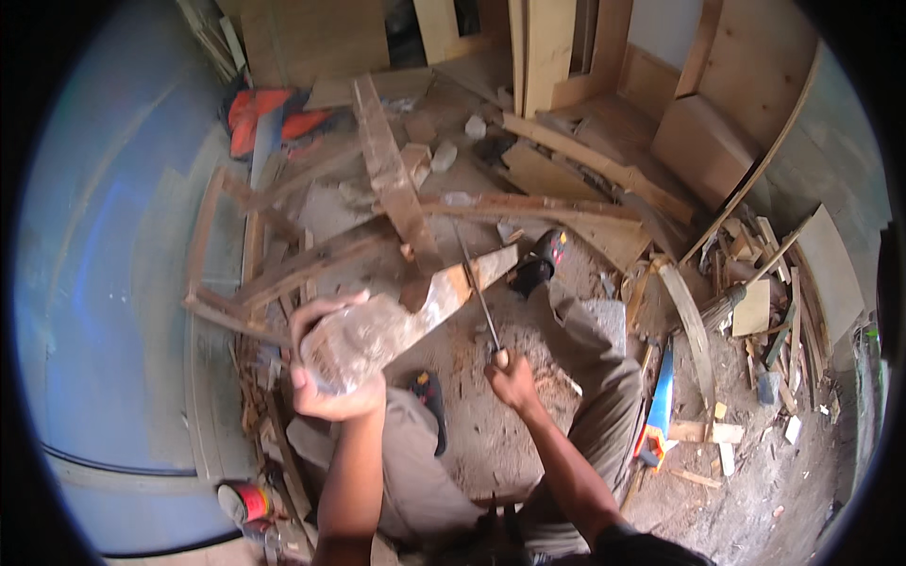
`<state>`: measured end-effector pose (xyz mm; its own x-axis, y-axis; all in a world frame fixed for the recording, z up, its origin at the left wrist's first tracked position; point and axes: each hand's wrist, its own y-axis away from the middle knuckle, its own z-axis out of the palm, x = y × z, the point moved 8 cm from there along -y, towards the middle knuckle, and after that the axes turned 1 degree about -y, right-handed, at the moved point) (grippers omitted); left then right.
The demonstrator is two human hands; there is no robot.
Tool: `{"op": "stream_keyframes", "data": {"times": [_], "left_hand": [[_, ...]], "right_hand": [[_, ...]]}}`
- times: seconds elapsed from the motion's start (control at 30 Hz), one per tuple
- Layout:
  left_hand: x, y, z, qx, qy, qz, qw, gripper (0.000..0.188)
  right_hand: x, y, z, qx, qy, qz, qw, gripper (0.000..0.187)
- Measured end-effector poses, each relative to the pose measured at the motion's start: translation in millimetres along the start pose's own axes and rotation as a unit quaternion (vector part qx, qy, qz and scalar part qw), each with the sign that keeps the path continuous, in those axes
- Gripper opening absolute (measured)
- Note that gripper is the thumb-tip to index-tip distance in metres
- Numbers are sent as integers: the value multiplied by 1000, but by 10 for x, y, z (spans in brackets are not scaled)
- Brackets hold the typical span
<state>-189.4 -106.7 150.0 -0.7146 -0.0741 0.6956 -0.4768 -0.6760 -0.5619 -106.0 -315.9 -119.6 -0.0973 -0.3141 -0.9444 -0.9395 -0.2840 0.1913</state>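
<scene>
The left hand (332, 370) grips the fat end of a carved wood piece (382, 332) — up over the dirt floor (481, 439). The right hand (512, 380) wraps round one end of a thin file (484, 311) — it crosses the wood's skinny end.

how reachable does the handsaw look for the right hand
Probably yes, once freed: the right hand holds a file, and the right leg lies between it and the handsaw, but the orange handle looks uncovered.

File (482, 306) across wood piece (396, 330); handsaw (660, 406) right of legs (593, 406), can (247, 502) left.
</scene>
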Motion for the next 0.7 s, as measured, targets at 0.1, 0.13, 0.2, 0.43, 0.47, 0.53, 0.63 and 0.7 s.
{"op": "stream_keyframes", "data": {"times": [0.1, 0.13, 0.2, 0.43, 0.47, 0.53, 0.63, 0.7], "left_hand": [[16, 20, -54, -29, 1, -14, 999, 73], [41, -21, -21, -35, -14, -2, 999, 73], [77, -51, -21, -37, -41, 8, 998, 73], [19, -34, 111, -37, -21, 12, 999, 70], [34, -38, 17, -26, -9, 11, 1000, 70], [55, -112, 46, -38, -15, 15, 999, 69], [56, -62, 72, -43, -39, 1, 998, 68], [70, -49, 74, -41, -38, 4, 998, 68]], "right_hand": [[-473, 88, -192, 34, -39, -50, 997, 19], [-827, 43, -308, 48, -75, -86, 992, 18], [-1399, 139, -496, 61, -153, -152, 975, 11], [-135, 17, 39, -8, -28, -48, 998, 8], [-48, 60, 45, 0, 9, -22, 1000, 9], [108, 75, 26, -6, -41, 14, 999, 21], [-698, 123, -342, 24, -119, -67, 990, 17], [-1190, 232, -513, 54, -199, -156, 966, 11]]}}
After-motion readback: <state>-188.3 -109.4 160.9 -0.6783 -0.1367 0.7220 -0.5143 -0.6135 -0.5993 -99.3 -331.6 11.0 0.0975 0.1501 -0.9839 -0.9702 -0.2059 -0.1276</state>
